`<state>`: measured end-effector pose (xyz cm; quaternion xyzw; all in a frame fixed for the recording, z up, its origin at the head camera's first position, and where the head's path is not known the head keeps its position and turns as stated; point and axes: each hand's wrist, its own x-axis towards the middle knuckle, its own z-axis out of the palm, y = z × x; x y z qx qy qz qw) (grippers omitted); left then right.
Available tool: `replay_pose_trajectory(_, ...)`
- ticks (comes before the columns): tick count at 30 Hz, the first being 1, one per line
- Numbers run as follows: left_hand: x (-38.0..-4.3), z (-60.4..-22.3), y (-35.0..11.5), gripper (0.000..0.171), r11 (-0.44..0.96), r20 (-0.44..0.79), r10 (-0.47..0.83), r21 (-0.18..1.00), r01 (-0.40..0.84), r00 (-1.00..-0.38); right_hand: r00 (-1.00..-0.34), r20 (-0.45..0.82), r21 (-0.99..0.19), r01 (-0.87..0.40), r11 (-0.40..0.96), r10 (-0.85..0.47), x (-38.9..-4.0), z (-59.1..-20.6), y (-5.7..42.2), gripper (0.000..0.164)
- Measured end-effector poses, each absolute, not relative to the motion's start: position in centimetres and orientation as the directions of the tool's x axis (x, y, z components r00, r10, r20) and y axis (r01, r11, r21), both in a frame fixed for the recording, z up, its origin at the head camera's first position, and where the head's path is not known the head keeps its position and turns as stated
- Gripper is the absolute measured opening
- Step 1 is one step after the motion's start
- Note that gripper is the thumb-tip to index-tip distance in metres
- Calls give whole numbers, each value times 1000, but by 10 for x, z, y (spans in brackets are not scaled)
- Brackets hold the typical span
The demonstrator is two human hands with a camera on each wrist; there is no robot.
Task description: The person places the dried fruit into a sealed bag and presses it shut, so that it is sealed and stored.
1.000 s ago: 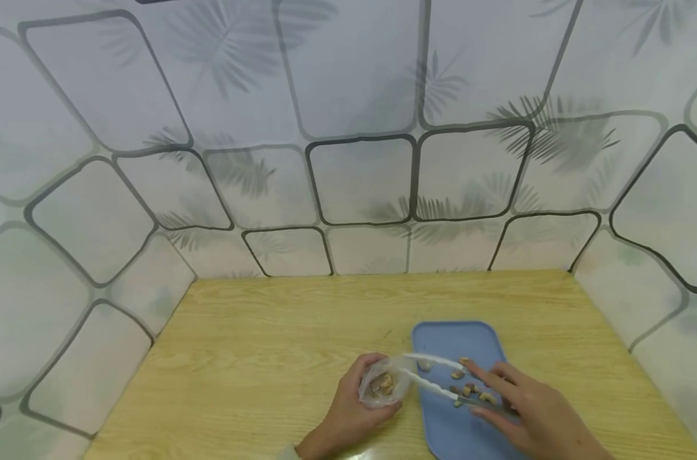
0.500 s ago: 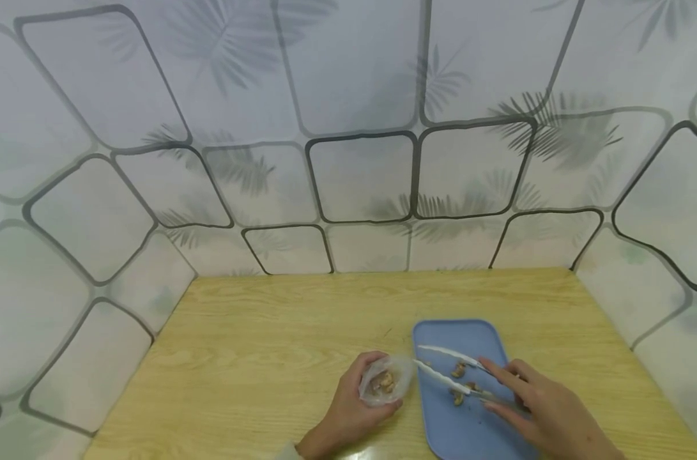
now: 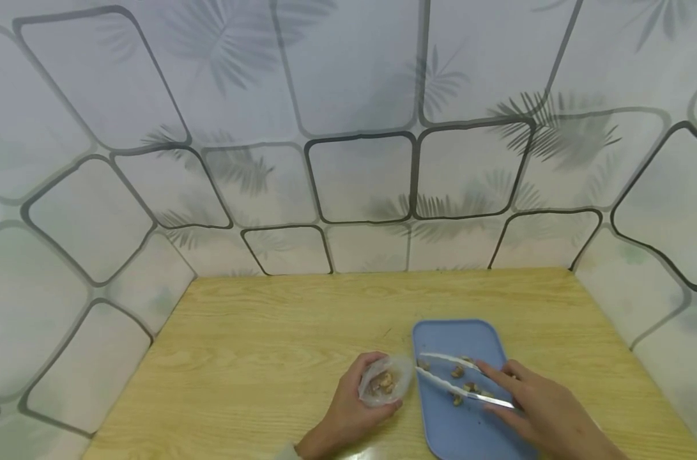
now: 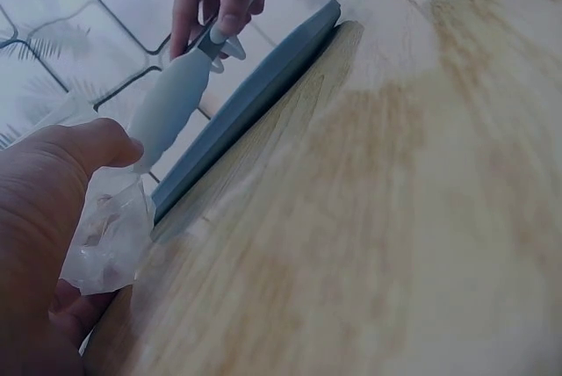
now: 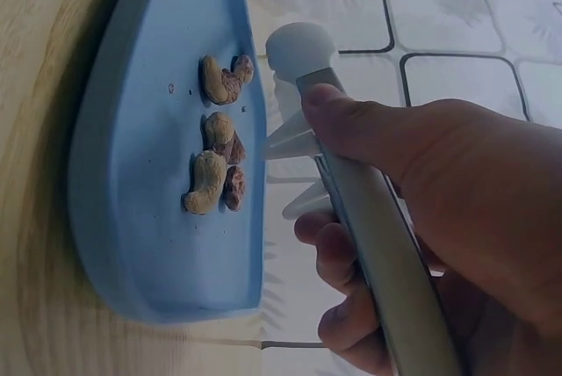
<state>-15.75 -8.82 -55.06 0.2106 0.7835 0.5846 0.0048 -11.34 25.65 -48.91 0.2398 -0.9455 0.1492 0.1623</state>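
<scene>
My left hand (image 3: 356,396) grips a clear plastic bag (image 3: 398,382), its mouth facing up and nuts (image 3: 385,382) inside. To its right, my right hand (image 3: 546,409) holds metal tongs (image 5: 369,218) with white tips, thumb on one arm and fingers around the other. The tongs' white arms are spread over a blue tray (image 3: 457,434), with their ends near the bag's side. Several cashews (image 5: 207,181) and smaller reddish nuts (image 5: 234,188) lie on the tray, shown most plainly in the right wrist view. In the left wrist view the white tong tip (image 4: 171,104) overlaps the left thumb.
A light wood-grain table (image 3: 256,345) carries the tray. White patterned wall covering (image 3: 359,179) closes off the back and both sides. Small dark crumbs (image 5: 171,89) dot the tray.
The tongs have drawn back rightward from the bag's mouth to over the tray, then dipped slightly. The left hand and the bag have stayed in place.
</scene>
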Motion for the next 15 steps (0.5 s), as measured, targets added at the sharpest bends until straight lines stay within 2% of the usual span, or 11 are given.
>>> replay_pose_trajectory(8, -157, -549, -88, 75, 232, 236, 334, 918, 322, -913, -883, 275, -200, -440, 876, -380, -113, -488, 253, 65)
replay_pose_trajectory(15, -157, -550, -88, 76, 239, 240, 331, 914, 327, -913, -882, 291, -191, -433, 881, -370, -113, -490, 254, 64)
